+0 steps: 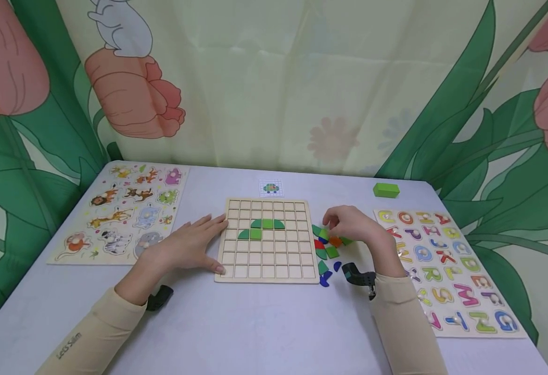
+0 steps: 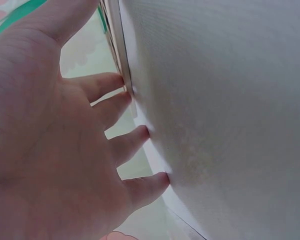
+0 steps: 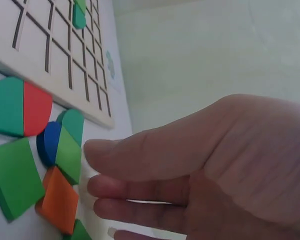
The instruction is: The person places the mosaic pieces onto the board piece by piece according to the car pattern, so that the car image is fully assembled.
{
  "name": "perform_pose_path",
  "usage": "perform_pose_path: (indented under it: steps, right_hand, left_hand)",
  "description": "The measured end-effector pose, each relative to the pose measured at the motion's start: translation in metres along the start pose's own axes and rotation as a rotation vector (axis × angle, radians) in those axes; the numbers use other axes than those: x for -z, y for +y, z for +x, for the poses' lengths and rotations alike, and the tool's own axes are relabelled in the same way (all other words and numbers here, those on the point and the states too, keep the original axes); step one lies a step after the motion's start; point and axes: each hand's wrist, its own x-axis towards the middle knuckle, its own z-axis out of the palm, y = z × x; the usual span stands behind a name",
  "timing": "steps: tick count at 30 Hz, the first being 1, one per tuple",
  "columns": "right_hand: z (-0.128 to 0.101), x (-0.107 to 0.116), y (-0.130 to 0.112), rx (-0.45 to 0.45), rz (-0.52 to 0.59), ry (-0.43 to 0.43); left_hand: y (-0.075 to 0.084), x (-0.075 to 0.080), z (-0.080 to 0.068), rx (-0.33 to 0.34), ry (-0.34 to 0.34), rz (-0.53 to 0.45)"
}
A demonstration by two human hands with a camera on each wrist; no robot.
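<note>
A wooden grid board (image 1: pixel 267 260) lies in the middle of the table, with green pieces (image 1: pixel 267 224) set in its upper rows. My left hand (image 1: pixel 194 246) lies flat on the table, its straight fingers (image 2: pixel 110 107) touching the board's left edge (image 2: pixel 121 50). To the right of the board lies a small heap of loose pieces (image 1: pixel 326 253) in green, red, orange and blue. My right hand (image 1: pixel 351 225) hovers over that heap. Its thumb and fingers (image 3: pixel 140 192) are extended near an orange piece (image 3: pixel 57 200) and a light green piece (image 3: pixel 69 155), gripping nothing.
An animal peg puzzle (image 1: pixel 124 216) lies at the left and an alphabet puzzle (image 1: pixel 447 271) at the right. A green block (image 1: pixel 386 190) and a small picture card (image 1: pixel 271 188) sit behind the board. Flower-print curtains close off the back and sides.
</note>
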Motion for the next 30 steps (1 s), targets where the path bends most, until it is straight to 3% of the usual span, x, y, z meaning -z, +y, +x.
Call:
perform_pose_path:
  steps: [8,21,30]
  right_hand:
    - [-0.006,0.0,0.017,-0.004,0.027,-0.067]
    - [-0.003,-0.004,0.028,-0.003,0.078,-0.068]
    - [-0.001,-0.006,0.029,-0.016,0.055,-0.055]
  left_hand:
    - [0.0,0.0,0.001,-0.001,-0.005,0.003]
    - [0.001,0.001,0.0,0.001,-0.01,-0.011]
    - [0.001,0.002,-0.002,-0.008,-0.003,-0.01]
